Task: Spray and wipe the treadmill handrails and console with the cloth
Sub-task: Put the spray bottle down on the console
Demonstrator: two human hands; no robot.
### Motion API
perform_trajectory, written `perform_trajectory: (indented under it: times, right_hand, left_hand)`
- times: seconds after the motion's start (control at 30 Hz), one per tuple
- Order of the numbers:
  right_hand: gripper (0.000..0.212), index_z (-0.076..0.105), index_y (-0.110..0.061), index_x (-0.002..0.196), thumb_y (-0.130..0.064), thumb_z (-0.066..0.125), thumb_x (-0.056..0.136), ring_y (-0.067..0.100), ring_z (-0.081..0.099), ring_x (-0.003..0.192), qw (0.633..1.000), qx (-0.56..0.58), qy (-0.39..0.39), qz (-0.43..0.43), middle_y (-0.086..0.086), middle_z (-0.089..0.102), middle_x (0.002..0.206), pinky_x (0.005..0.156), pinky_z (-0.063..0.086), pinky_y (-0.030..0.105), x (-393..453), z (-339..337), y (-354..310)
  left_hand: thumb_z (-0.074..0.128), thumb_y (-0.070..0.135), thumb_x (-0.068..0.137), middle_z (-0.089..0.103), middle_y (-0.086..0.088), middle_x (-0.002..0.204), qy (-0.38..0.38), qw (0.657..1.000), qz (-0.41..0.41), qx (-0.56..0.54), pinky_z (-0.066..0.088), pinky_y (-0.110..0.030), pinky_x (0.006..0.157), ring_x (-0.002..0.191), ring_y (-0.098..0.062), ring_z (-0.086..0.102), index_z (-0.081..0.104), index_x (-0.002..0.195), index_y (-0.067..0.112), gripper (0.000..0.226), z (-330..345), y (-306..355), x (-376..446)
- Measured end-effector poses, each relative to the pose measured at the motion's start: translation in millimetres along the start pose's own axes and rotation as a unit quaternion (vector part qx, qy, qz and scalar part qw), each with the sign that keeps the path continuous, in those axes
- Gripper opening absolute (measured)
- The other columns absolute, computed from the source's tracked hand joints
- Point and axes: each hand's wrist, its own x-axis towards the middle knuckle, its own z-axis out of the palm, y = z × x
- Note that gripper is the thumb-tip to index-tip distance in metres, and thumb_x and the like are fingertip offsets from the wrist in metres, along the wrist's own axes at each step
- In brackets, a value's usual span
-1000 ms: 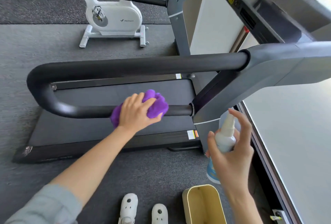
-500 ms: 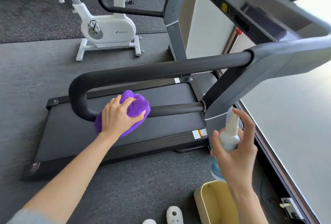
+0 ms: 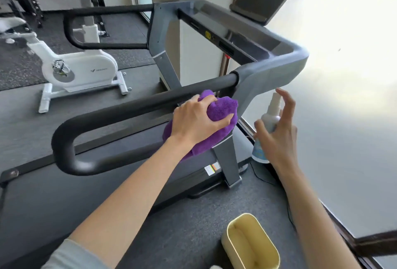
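Fingers (image 3: 211, 99) round cloth (image 3: 223, 107) (cream bin (image 3: 229, 240) underfoot)

— Any writing you can make out?

— Little. The white exercise bike (image 3: 81, 68) carries a grey logo mark and a brand word on its flank, far off to the left of the fingers (image 3: 206, 101) on the cloth; the letters are too blurred to read.

— And on the treadmill?

— A small sticker (image 3: 211, 168) on the side rail, below those fingers, white with an orange patch. Its print is too small to tell.
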Motion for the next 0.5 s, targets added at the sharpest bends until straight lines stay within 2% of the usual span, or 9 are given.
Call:
perform_trajectory:
  times: [0.1,0.2,0.27,0.33,0.37,0.43,0.5]
  right_hand:
    - [0.066,0.024,-0.049,0.132,-0.019,0.048,0.078,0.042,0.063,0.066,1.0,0.004,-0.007,-0.022,0.019,0.06,0.08,0.07,0.055,0.054,33.6,-17.6,-1.1]
    - [0.067,0.023,-0.05,0.132,-0.015,0.048,0.081,0.041,0.063,0.072,0.998,0.004,-0.018,-0.052,0.012,0.061,0.087,0.075,0.054,0.056,68.9,-27.3,3.3]
    - [0.07,0.02,-0.05,0.133,-0.006,0.051,0.088,0.041,0.063,0.08,0.997,0.005,-0.023,-0.068,0.018,0.063,0.108,0.081,0.053,0.057,92.0,-30.3,12.0]
    - [0.074,0.015,-0.042,0.141,0.0,0.051,0.092,0.038,0.062,0.096,0.997,0.013,-0.029,-0.076,0.015,0.051,0.138,0.091,0.05,0.058,115.2,-32.3,22.4]
    - [0.074,0.014,-0.033,0.146,0.002,0.052,0.093,0.034,0.059,0.112,0.996,0.016,-0.03,-0.083,0.007,0.042,0.147,0.1,0.046,0.056,127.7,-33.1,27.1]
    - [0.069,0.018,-0.012,0.149,0.006,0.054,0.093,0.025,0.038,0.139,0.992,0.011,-0.017,-0.123,-0.006,0.024,0.151,0.116,0.032,0.051,157.3,-33.3,33.6]
    - [0.069,0.019,-0.009,0.147,0.008,0.056,0.091,0.014,0.028,0.143,0.988,0.012,0.006,-0.154,-0.008,0.019,0.15,0.121,0.025,0.043,190.0,-31.7,34.2]
  left_hand:
    - [0.062,0.07,0.074,0.066,-0.005,0.08,0.025,0.999,0.046,-0.009,0.036,-0.026,0.063,0.072,-0.028,0.066,0.067,0.095,0.022,0.052,-4.0,34.1,41.1]
    - [0.063,0.069,0.075,0.067,-0.007,0.085,0.035,0.998,0.061,0.0,0.035,-0.028,0.066,0.078,-0.031,0.066,0.067,0.098,0.022,0.053,-4.0,50.4,83.7]
    - [0.059,0.071,0.076,0.067,-0.006,0.087,0.03,0.998,0.057,0.016,0.035,-0.028,0.068,0.081,-0.03,0.065,0.067,0.098,0.023,0.054,-0.1,53.7,109.1]
    - [0.057,0.073,0.076,0.068,-0.005,0.087,0.036,0.997,0.058,0.023,0.035,-0.028,0.068,0.083,-0.03,0.065,0.066,0.096,0.024,0.053,5.0,54.9,132.6]
    - [0.057,0.073,0.075,0.068,-0.006,0.088,0.039,0.997,0.057,0.024,0.036,-0.029,0.068,0.084,-0.03,0.065,0.066,0.096,0.025,0.054,6.7,54.9,143.9]
    - [0.056,0.074,0.074,0.069,-0.008,0.091,0.04,0.998,0.049,0.025,0.038,-0.032,0.07,0.087,-0.032,0.065,0.066,0.097,0.025,0.055,10.5,53.8,165.7]
    - [0.056,0.074,0.075,0.069,-0.007,0.092,0.032,0.999,0.037,0.02,0.037,-0.03,0.07,0.089,-0.031,0.065,0.066,0.098,0.025,0.055,15.2,51.0,187.3]
